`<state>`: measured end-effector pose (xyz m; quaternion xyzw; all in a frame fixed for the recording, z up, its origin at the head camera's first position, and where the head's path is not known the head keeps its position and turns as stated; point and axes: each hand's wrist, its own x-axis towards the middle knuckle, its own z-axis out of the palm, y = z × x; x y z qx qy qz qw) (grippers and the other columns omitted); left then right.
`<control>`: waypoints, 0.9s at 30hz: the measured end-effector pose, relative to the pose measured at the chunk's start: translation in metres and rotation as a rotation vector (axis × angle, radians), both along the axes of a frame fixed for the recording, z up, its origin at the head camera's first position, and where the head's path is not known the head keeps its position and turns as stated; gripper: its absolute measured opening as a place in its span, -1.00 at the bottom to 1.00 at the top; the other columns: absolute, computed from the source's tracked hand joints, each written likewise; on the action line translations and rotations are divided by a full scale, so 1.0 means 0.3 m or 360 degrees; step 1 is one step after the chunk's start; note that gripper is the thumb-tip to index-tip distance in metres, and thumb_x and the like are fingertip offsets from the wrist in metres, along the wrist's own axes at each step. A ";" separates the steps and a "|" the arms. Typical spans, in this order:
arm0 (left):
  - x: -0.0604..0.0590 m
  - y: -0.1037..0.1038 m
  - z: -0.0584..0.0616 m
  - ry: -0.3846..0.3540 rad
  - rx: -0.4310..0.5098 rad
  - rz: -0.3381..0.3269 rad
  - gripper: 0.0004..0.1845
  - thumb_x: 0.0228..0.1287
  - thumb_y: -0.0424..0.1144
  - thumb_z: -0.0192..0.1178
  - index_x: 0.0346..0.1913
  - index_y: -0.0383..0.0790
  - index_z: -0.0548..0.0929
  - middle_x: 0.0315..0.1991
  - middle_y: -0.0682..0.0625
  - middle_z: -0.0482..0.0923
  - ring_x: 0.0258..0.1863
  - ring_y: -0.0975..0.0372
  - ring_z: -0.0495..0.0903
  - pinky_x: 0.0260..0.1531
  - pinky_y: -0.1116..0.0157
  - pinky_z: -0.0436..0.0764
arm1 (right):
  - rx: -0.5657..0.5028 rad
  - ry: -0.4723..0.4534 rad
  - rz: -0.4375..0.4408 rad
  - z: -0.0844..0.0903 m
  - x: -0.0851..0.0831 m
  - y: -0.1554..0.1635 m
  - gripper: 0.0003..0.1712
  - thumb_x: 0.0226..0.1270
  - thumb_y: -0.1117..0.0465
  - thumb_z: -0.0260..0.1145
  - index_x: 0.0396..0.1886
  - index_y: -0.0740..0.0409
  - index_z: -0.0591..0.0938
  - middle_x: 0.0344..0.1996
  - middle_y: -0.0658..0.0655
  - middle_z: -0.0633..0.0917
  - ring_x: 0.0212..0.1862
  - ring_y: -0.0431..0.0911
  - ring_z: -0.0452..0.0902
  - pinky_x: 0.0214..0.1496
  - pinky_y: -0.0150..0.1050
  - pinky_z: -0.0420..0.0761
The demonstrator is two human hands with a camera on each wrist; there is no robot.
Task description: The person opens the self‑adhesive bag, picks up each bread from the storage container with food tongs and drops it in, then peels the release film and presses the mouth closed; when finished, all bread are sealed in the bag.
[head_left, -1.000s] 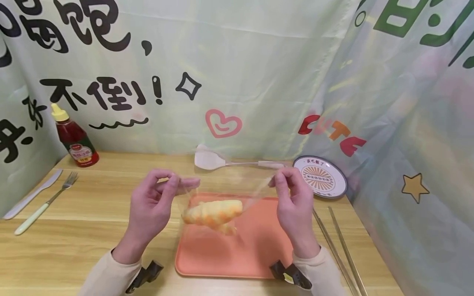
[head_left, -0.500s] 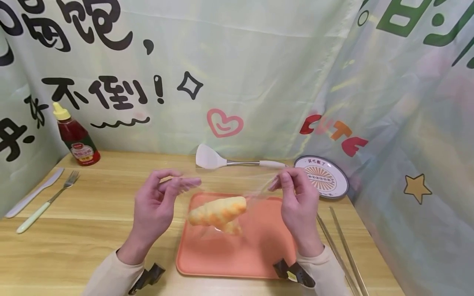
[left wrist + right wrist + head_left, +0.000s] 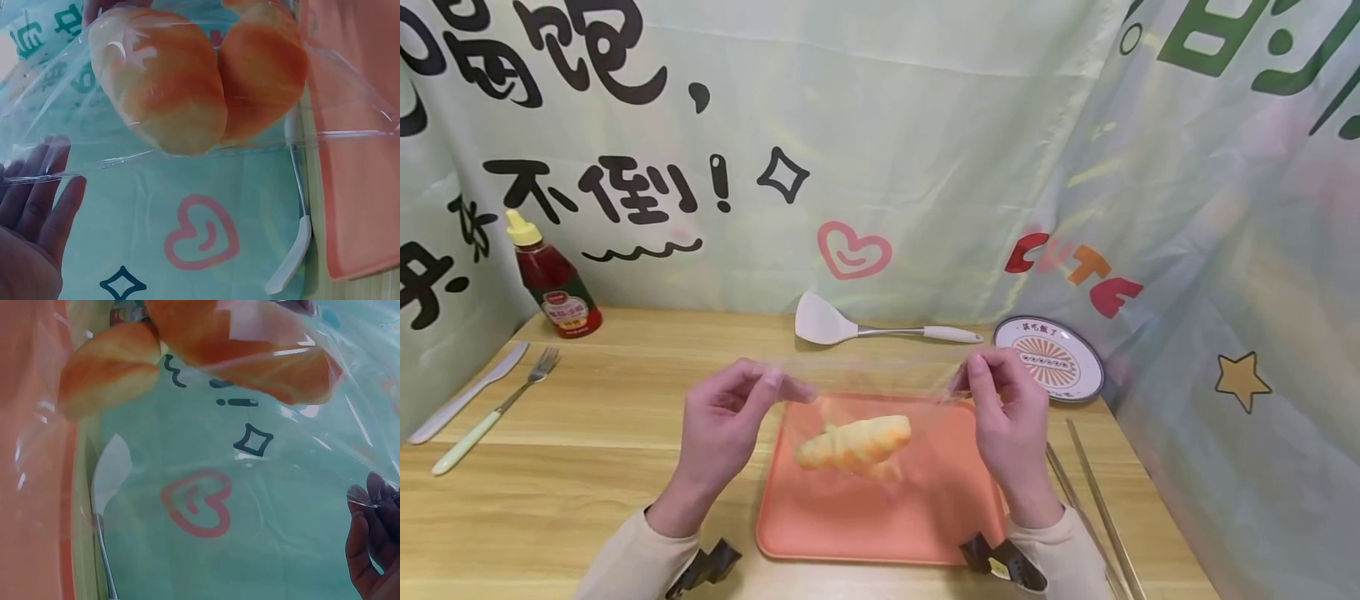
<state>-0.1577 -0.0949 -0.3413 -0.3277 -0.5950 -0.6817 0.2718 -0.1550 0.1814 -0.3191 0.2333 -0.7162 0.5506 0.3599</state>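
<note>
Bread (image 3: 854, 443) hangs in its clear bag (image 3: 868, 392) over the orange tray (image 3: 880, 521). My left hand (image 3: 722, 425) pinches one top corner, my right hand (image 3: 1007, 408) the other; since a second ago they have spread wider, pulling the mouth taut.

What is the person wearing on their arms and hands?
Both hands, the left hand and the right hand, are bare, with no gloves or rings showing. Each arm has a long cream sleeve. A small black device sits at each wrist; the right one shows a yellow spot.
</note>
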 end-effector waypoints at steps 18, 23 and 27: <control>0.011 0.032 0.030 0.0089 0.0043 -0.0082 -0.78 0.30 -0.72 0.00 -0.18 -0.55 0.65 -0.23 -0.31 0.70 -0.19 0.03 0.73 -0.12 0.25 0.66 | -0.0166 -0.0056 0.0169 -0.024 0.006 0.064 -0.78 0.36 0.60 0.07 -0.50 0.48 0.54 -0.59 0.20 0.58 -0.50 -0.19 0.58 -0.39 -0.46 0.60; 0.010 0.033 0.029 0.0081 0.0062 -0.0080 -0.72 0.24 -0.74 0.03 -0.05 -0.59 0.64 -0.29 -0.31 0.70 -0.24 0.06 0.74 -0.50 0.55 0.56 | -0.0119 -0.0066 0.0176 -0.027 0.007 0.079 -0.79 0.36 0.60 0.08 -0.46 0.47 0.57 -0.56 0.21 0.60 -0.48 -0.16 0.57 -0.38 -0.45 0.59; 0.015 0.039 0.039 0.0049 0.0096 -0.0070 -0.78 0.26 -0.72 0.04 -0.16 -0.56 0.66 -0.32 -0.30 0.71 -0.29 0.06 0.75 -0.41 0.46 0.64 | -0.0079 -0.0106 0.0149 -0.027 0.011 0.081 -0.81 0.37 0.59 0.09 -0.43 0.45 0.57 -0.55 0.22 0.61 -0.46 -0.15 0.58 -0.40 -0.44 0.58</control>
